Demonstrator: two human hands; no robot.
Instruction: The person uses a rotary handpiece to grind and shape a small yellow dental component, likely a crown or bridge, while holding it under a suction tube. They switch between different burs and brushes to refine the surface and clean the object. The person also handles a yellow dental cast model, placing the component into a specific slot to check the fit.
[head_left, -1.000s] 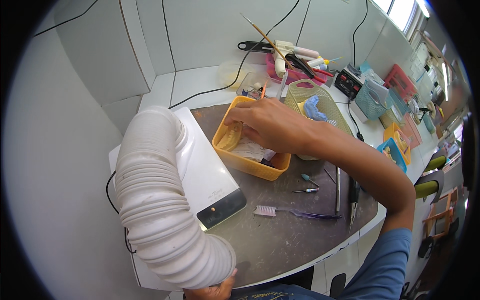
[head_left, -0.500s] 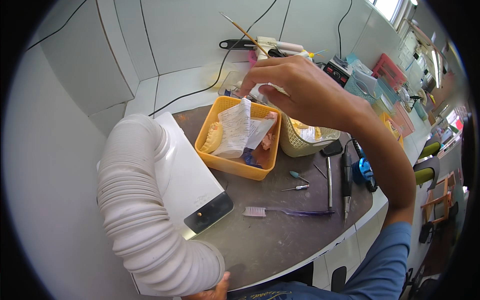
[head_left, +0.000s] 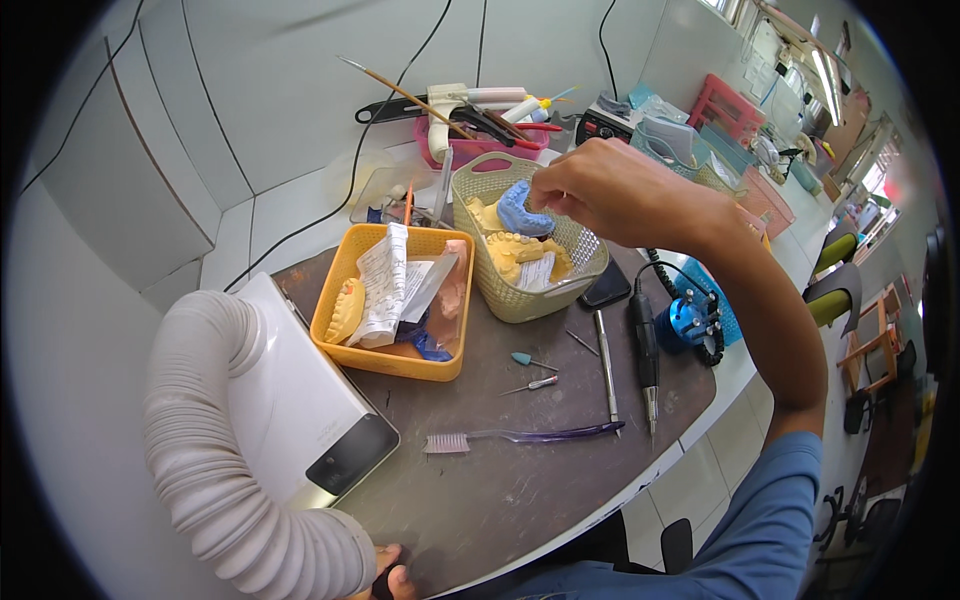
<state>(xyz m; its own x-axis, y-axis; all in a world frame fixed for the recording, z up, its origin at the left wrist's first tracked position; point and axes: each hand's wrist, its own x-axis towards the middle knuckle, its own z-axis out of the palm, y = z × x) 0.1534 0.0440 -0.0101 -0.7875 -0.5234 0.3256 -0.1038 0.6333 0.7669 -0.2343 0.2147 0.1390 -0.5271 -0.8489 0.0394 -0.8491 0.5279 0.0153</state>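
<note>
My right hand [head_left: 590,190] reaches over the cream plastic basket [head_left: 545,303], its fingers curled in at the right edge of a blue dental impression [head_left: 522,212]. They appear to pinch that edge, though the fingertips are partly hidden. Beneath the blue piece lie yellow dental casts [head_left: 515,252] and a paper slip. At the lower edge, my left hand [head_left: 398,577] shows only in part, beside the open end of a white ribbed hose [head_left: 215,450]. Its fingers are closed around something dark that I cannot make out.
A yellow basket [head_left: 400,366] holds a cast, papers and pink pieces. A purple toothbrush [head_left: 530,436], small burs [head_left: 535,361], a metal rod [head_left: 607,370] and a black handpiece [head_left: 646,350] lie on the table. A white box [head_left: 300,400] stands by the hose. Behind is a pink tool tray [head_left: 430,140].
My right hand has moved from above the gap between the baskets into the cream basket, and its fingers have curled in. The view has shifted, so the table appears farther left.
</note>
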